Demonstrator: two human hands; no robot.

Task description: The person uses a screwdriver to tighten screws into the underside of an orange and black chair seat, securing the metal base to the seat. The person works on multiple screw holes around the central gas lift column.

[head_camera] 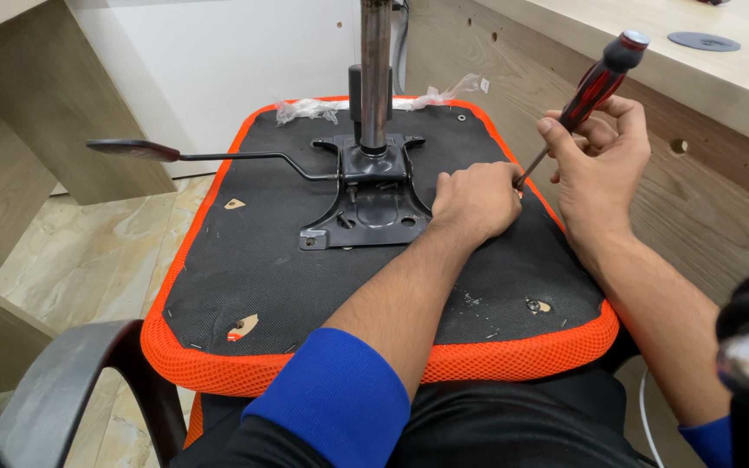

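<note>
While right hand (pixel 595 165) grips one screwdriver (pixel 584 97), left hand (pixel 477 201) rests fisted on one seat (pixel 244 260).

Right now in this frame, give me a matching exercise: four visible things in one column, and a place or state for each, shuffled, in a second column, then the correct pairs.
Things
1. red-and-black-handled screwdriver
2. black metal mounting plate
3. long black adjustment lever
4. left hand

Places or states
A. sticks out to the left of the seat underside
B. held tilted in the right hand
C. screwed to the middle of the black fabric seat underside with orange mesh edge
D. rests fisted on the seat beside the screwdriver tip

Pairs: 1-B, 2-C, 3-A, 4-D
</note>
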